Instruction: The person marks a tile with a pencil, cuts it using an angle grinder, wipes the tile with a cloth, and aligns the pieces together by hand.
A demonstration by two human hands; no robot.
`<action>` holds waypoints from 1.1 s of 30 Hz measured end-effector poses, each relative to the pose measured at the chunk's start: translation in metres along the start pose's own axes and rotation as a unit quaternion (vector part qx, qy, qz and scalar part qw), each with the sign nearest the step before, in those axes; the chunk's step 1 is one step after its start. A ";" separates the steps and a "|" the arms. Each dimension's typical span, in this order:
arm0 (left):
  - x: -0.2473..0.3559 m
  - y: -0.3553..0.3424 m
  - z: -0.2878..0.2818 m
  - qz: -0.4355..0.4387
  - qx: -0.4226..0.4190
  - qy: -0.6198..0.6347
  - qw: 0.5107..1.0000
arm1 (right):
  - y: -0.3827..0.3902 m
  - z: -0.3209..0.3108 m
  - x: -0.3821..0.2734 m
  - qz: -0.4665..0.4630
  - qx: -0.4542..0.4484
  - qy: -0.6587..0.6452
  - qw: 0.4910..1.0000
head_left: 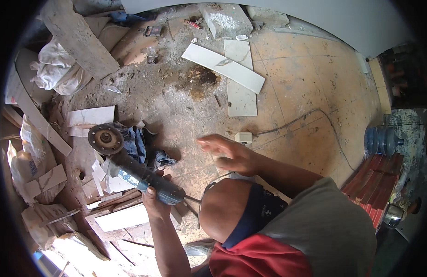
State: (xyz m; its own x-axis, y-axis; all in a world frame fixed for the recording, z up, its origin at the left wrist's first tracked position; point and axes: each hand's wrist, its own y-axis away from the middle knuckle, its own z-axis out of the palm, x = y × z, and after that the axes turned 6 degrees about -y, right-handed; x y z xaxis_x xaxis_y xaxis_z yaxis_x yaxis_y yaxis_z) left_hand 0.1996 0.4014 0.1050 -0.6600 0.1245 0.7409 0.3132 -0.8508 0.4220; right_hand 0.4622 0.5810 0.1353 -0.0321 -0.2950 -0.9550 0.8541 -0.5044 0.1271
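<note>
angle grinder (138, 171) within left fingers (150, 194)

Dusty dark angle grinder (136, 174), slanted, round disc (105, 140) facing up, in left fingers (150, 195)

Left hand (157, 205) partly hidden by grinder (138, 177); shoe (198, 249) by knee (226, 207)
</note>
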 end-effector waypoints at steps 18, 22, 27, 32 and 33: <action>0.033 0.040 -0.025 0.067 0.106 -0.052 0.991 | 0.323 0.030 0.044 0.622 0.146 -0.133 0.758; 0.033 0.050 -0.023 0.068 0.125 -0.142 0.980 | 0.300 -0.047 -0.004 0.569 0.065 -0.289 0.767; 0.032 0.054 -0.025 0.101 0.154 -0.132 0.974 | 0.313 -0.030 0.037 0.716 0.062 -0.072 0.691; 0.030 0.054 -0.028 0.098 0.175 -0.155 0.967 | 0.314 0.022 0.087 0.650 0.114 -0.162 0.734; 0.030 0.052 -0.028 0.103 0.167 -0.158 0.968 | 0.306 0.013 0.086 0.645 0.109 -0.170 0.737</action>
State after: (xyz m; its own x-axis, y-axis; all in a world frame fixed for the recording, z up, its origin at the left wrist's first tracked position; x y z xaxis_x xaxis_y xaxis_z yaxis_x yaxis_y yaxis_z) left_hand 0.1769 0.3469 0.1343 -0.3347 0.1656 0.9277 0.6532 -0.6687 0.3551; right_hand 0.7137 0.3910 0.0958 0.5735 -0.8109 0.1166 0.1844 0.2664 0.9461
